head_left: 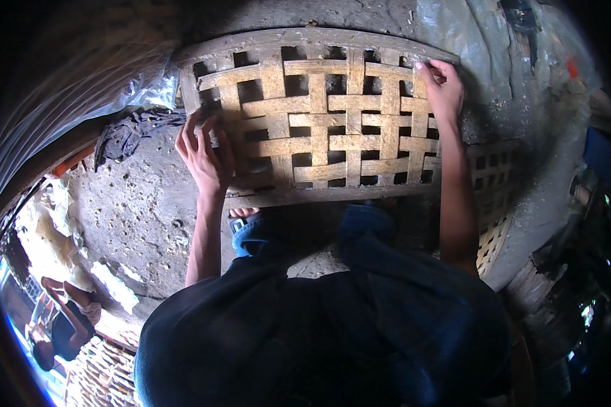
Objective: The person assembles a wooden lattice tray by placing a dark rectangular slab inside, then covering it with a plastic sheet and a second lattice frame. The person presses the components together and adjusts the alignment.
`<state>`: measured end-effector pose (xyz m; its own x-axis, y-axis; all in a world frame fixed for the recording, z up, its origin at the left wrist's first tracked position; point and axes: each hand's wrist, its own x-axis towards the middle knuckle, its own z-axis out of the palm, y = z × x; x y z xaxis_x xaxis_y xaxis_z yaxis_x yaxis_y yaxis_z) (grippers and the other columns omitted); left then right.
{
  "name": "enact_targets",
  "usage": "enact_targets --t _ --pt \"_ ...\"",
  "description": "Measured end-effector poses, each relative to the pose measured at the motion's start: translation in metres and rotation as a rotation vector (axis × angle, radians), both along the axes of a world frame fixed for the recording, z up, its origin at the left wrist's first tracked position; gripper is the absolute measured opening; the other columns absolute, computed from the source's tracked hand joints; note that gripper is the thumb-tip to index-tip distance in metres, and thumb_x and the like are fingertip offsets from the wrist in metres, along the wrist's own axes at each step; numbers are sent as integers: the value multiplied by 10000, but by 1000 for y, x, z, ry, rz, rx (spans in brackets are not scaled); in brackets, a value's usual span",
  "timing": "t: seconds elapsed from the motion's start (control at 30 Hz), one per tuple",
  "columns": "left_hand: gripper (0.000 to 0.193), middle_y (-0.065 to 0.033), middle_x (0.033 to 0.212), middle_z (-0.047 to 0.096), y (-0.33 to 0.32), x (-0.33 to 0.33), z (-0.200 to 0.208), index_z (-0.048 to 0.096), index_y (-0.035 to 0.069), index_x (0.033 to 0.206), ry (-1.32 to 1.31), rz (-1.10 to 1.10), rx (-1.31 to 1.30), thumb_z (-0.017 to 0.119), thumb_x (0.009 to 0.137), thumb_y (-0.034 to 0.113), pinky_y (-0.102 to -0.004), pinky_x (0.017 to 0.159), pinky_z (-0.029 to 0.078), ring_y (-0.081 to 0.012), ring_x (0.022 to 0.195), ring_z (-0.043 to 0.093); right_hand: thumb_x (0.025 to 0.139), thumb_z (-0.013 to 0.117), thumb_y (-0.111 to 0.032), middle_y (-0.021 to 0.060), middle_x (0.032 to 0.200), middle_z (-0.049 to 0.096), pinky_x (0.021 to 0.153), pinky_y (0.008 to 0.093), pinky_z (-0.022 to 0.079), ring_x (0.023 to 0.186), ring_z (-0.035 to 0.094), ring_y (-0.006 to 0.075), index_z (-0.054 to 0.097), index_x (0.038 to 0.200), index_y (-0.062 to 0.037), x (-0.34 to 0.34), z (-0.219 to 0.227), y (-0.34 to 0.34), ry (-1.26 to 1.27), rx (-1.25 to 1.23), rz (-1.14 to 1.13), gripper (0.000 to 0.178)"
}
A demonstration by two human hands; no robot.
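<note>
Head view: my left grip (207,152) is half curled at the left side of a tan, wood-framed panel of flat woven strips (354,125). My right grip (441,88) bends in at its top right corner. I can't tell if either holds tight. The panel sits between them, its low edge near bare toes (243,212). Loose fingers could let it bump those toes; rough strips could scratch.

At the upper left, a clear plastic sheet (115,74) lies in folds, with a dark crumpled cloth (132,136) near its lower edge. Pale crumbs (125,197) dot the grey floor (163,176). More plastic (478,41) spreads at the upper right, near a small red patch (572,68). At the lower left, another person (75,322) is beside rows of pale strips (102,373).
</note>
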<state>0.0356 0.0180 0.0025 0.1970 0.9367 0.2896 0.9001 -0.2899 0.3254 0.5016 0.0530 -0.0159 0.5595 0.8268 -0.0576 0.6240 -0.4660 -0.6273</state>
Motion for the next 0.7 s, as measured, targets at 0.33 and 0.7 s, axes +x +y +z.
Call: enact_targets --t 0.33,0.7 --pt "333 -120 1371 563 3 5 5 618 119 1232 0 -4 8 649 901 103 -469 1087 329 -304 1267 507 755 902 -420 101 960 743 807 334 535 879 680 190 725 1088 -55 4 -2 15 -54 -136 -70 526" --pt "328 -136 1365 563 3 4 2 633 106 1207 -9 -11 18 651 879 108 -482 1102 316 -326 1271 495 799 894 -171 -7 854 679 699 233 474 765 583 84 706 1003 -26 23 -39 13 204 108 -84 313"
